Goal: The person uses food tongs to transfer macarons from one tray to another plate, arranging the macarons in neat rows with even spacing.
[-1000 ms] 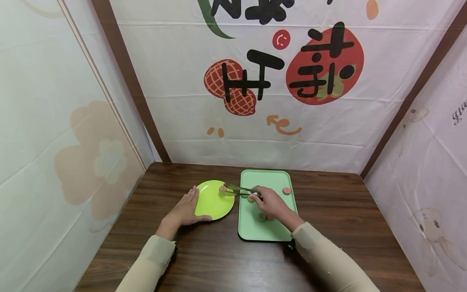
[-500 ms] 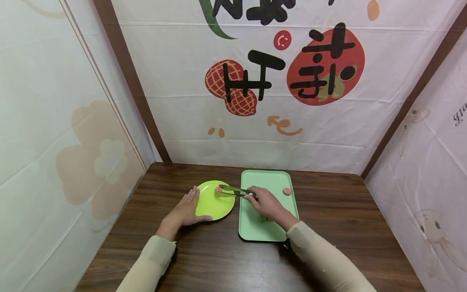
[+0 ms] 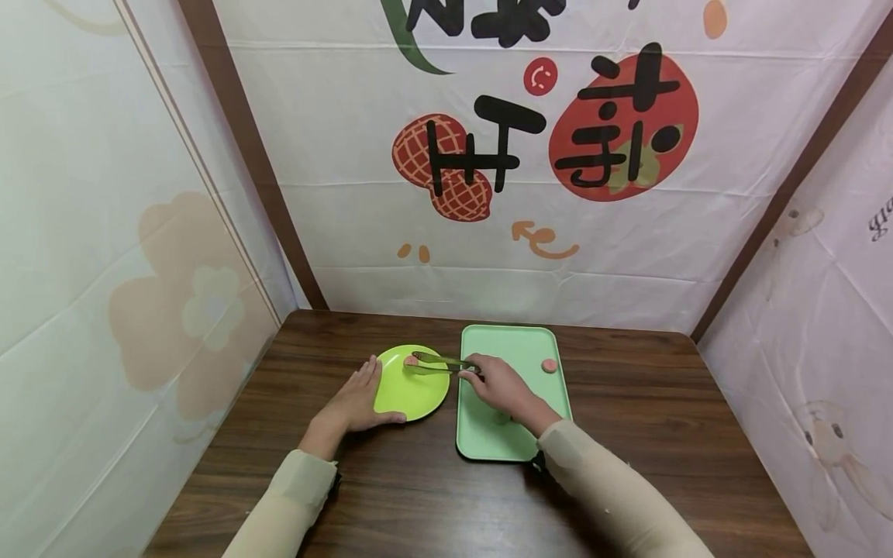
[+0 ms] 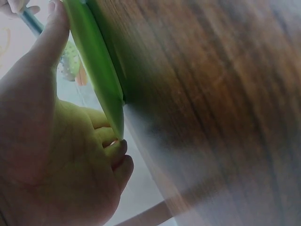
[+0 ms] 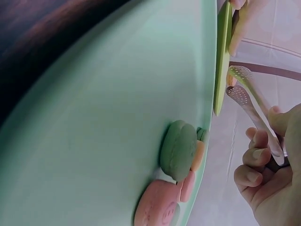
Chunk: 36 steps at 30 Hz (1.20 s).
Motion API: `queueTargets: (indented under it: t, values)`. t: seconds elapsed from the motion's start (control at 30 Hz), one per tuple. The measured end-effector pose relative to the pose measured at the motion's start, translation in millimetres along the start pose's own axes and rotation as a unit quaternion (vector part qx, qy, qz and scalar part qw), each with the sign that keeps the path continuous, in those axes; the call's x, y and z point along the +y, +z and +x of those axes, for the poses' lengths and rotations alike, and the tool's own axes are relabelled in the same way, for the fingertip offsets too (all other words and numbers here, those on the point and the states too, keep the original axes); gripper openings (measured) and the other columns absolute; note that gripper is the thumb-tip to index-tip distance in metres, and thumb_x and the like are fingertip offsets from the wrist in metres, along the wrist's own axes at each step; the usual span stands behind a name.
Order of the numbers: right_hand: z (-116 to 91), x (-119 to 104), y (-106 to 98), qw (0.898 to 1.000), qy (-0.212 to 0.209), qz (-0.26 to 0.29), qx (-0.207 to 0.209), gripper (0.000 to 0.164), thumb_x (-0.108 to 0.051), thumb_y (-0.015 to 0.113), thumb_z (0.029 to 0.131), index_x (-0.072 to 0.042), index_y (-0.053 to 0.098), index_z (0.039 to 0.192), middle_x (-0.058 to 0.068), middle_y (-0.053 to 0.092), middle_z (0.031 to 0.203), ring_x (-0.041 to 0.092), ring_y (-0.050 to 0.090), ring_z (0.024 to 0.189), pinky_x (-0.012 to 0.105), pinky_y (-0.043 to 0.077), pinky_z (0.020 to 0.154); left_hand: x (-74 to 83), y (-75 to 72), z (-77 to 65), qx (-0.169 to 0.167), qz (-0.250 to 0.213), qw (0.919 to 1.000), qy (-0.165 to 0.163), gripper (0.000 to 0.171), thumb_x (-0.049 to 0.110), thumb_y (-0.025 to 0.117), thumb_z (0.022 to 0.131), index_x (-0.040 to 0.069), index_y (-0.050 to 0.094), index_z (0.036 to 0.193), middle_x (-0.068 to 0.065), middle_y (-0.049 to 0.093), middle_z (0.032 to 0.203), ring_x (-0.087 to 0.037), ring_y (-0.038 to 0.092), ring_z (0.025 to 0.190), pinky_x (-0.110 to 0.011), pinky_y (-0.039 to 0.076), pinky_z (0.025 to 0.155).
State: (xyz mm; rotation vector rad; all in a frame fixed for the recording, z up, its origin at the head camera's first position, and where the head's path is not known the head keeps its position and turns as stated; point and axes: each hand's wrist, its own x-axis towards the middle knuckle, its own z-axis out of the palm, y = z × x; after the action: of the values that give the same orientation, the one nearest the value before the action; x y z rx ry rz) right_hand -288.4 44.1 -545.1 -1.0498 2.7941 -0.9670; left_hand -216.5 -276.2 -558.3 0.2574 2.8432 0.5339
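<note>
In the head view my right hand (image 3: pixel 501 385) grips a pair of metal tongs (image 3: pixel 446 363) above the left side of the green tray (image 3: pixel 480 440). Between the tong tips is a pink macaron (image 3: pixel 410 361), over the far part of the yellow-green plate (image 3: pixel 412 399). Whether it touches the plate, I cannot tell. My left hand (image 3: pixel 354 399) lies along the plate's left rim, thumb at the near edge and fingers at the far left. The left wrist view shows the fingertips (image 4: pixel 123 172) against the plate's edge.
A pink macaron (image 3: pixel 549 365) sits on the tray's right side. In the right wrist view, a green macaron (image 5: pixel 178 149), another pink one (image 5: pixel 157 205) and several more cluster on the tray. The brown wooden table (image 3: pixel 418 496) meets printed cloth walls (image 3: pixel 446 287) at the back and sides.
My right hand and the tongs have shifted left, carrying the pink macaron from the plate's right part further inward. The left hand has stayed in place on the rim.
</note>
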Motion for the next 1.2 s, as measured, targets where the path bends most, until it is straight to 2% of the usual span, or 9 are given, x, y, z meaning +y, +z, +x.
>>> queueTargets:
  t: [0.1, 0.2, 0.3, 0.47, 0.73, 0.97, 1.2]
  values:
    - [2, -1, 2, 1.0, 0.0, -0.002, -0.005, 0.017, -0.028, 0.066, 0.11, -0.011, 0.071, 0.11, -0.006, 0.06, 0.079, 0.009, 0.048, 0.065, 0.03, 0.045, 0.062, 0.2, -0.7, -0.3, 0.0, -0.002, 1.0, 0.001, 0.135, 0.074, 0.075, 0.088, -0.012, 0.007, 0.167, -0.031, 0.001, 0.176, -0.046, 0.008, 0.164, -0.057, 0.014, 0.134]
    - [5, -3, 3, 1.0, 0.001, -0.004, -0.01, 0.018, -0.029, 0.065, 0.11, -0.013, 0.07, 0.109, -0.007, 0.058, 0.078, 0.008, 0.047, 0.063, 0.029, 0.044, 0.061, 0.5, -1.5, -0.7, -0.001, -0.005, 1.0, 0.001, 0.135, 0.074, 0.075, 0.088, -0.012, 0.007, 0.167, -0.031, 0.001, 0.176, -0.046, 0.008, 0.164, -0.057, 0.014, 0.134]
    - [6, -5, 4, 1.0, -0.004, -0.005, -0.007, 0.018, -0.028, 0.065, 0.11, -0.011, 0.07, 0.107, -0.004, 0.062, 0.08, 0.011, 0.051, 0.066, 0.032, 0.048, 0.063, 0.7, -1.9, -1.1, -0.001, -0.005, 1.0, 0.001, 0.135, 0.073, 0.075, 0.088, -0.012, 0.007, 0.167, -0.031, 0.001, 0.176, -0.047, 0.008, 0.164, -0.057, 0.014, 0.134]
    - [9, -9, 7, 1.0, -0.011, -0.009, -0.005, 0.023, -0.025, 0.066, 0.11, -0.003, 0.072, 0.116, 0.004, 0.071, 0.093, 0.016, 0.062, 0.076, 0.037, 0.055, 0.07, 0.7, -1.6, -1.0, -0.002, 0.0, 1.0, 0.0, 0.135, 0.074, 0.074, 0.088, -0.012, 0.007, 0.167, -0.031, 0.001, 0.176, -0.046, 0.008, 0.164, -0.057, 0.014, 0.134]
    - [15, -13, 12, 1.0, 0.001, 0.001, -0.019, 0.025, -0.026, 0.063, 0.111, -0.005, 0.072, 0.121, 0.003, 0.073, 0.096, 0.012, 0.062, 0.073, 0.035, 0.055, 0.067, 0.6, -1.2, -0.8, -0.001, 0.0, 1.0, -0.002, 0.135, 0.074, 0.075, 0.088, -0.012, 0.008, 0.167, -0.032, 0.002, 0.176, -0.047, 0.009, 0.164, -0.057, 0.015, 0.134]
    - [17, -15, 14, 0.999, 0.01, -0.004, -0.036, 0.036, -0.029, 0.06, 0.113, -0.001, 0.069, 0.133, 0.007, 0.075, 0.107, 0.014, 0.068, 0.084, 0.036, 0.058, 0.074, 0.5, -1.2, -1.3, 0.0, -0.003, 1.0, -0.002, 0.134, 0.073, 0.075, 0.089, -0.012, 0.008, 0.167, -0.032, 0.001, 0.176, -0.047, 0.008, 0.164, -0.057, 0.015, 0.134]
    - [20, -14, 19, 0.999, 0.007, -0.008, -0.035, 0.036, -0.031, 0.06, 0.113, -0.001, 0.07, 0.131, 0.001, 0.071, 0.097, 0.008, 0.06, 0.072, 0.031, 0.053, 0.067, -0.3, -1.1, -0.2, 0.0, 0.002, 1.0, -0.002, 0.135, 0.075, 0.074, 0.088, -0.012, 0.008, 0.167, -0.032, 0.002, 0.176, -0.047, 0.009, 0.164, -0.057, 0.015, 0.133]
